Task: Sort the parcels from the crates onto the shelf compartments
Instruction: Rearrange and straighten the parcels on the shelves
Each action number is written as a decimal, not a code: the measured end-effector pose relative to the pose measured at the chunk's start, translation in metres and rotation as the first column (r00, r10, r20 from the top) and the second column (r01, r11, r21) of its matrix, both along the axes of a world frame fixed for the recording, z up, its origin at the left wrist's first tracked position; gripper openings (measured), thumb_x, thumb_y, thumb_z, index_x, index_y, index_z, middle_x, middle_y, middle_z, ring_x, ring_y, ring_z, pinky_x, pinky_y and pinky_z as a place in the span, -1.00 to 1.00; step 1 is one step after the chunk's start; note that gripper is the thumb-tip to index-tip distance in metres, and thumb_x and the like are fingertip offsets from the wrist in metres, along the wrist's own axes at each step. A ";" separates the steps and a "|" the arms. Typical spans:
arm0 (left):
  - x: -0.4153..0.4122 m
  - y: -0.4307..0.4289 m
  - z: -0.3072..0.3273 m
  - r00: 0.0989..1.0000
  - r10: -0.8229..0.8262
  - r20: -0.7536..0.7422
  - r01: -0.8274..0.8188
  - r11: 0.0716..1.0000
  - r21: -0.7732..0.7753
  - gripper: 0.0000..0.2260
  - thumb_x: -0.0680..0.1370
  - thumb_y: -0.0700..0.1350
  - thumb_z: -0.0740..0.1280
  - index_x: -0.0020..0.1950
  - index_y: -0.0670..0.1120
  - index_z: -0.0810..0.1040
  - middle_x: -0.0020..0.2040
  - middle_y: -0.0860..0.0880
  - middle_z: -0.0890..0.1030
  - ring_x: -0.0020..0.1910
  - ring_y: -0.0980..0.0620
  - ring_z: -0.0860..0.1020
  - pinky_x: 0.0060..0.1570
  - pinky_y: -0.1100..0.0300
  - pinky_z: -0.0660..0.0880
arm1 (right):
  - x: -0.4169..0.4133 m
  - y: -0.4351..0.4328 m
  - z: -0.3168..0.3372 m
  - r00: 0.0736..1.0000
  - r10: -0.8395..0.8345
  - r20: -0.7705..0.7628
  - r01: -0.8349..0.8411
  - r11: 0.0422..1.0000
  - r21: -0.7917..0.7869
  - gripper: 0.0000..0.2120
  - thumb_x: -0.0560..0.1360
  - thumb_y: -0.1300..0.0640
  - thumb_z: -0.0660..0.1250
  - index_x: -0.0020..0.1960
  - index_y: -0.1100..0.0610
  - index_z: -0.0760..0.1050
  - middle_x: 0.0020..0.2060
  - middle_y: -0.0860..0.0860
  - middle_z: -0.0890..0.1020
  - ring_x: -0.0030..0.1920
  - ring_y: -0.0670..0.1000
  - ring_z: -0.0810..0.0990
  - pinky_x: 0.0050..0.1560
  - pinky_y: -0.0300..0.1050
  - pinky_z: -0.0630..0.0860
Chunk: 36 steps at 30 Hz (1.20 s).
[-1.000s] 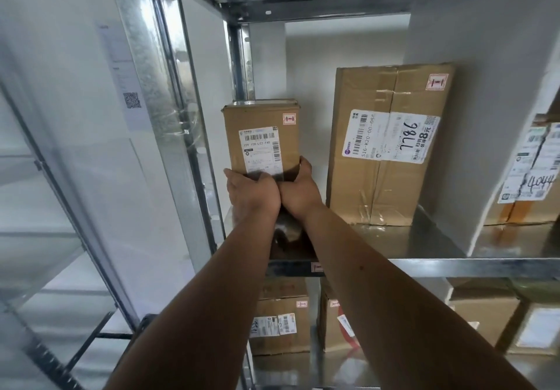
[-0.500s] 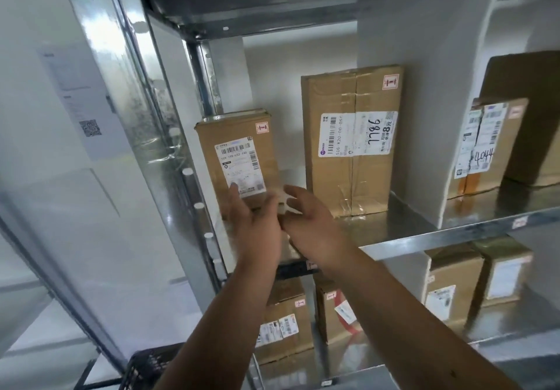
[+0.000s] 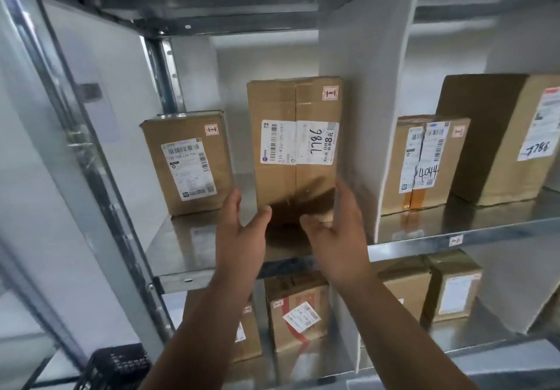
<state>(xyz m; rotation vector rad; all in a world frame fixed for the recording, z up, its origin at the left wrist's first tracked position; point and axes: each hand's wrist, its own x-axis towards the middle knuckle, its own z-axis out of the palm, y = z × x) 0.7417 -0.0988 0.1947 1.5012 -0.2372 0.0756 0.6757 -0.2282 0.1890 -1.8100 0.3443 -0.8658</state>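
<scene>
Left hand [image 3: 239,238] and right hand [image 3: 339,232] spread, fingers empty, flanking base of tall parcel [image 3: 295,144] on shelf [image 3: 181,279].

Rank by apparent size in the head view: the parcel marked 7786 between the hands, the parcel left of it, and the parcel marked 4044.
1. Parcel marked 7786, clearly largest.
2. Left parcel and parcel marked 4044: too alike to separate.

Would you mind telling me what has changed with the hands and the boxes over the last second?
Both hands let go of the small box, which now stands free at the left of the compartment. The left hand and right hand have shifted right, open on either side of the tall box marked 7786; whether they touch it is unclear. The tall box and the parcels beyond the white divider stayed put.
</scene>
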 end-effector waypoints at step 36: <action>0.088 -0.055 0.008 0.999 0.031 -0.008 -0.026 0.940 0.339 -0.36 0.53 -0.18 0.45 0.58 0.09 0.35 0.31 0.00 0.60 0.19 0.02 0.57 0.09 0.17 0.47 | 0.102 -0.048 0.021 0.954 0.146 -0.263 -0.141 0.989 0.039 -0.14 0.54 0.23 0.38 0.66 -0.13 0.00 0.41 0.00 0.55 0.37 0.15 0.55 0.37 0.14 0.53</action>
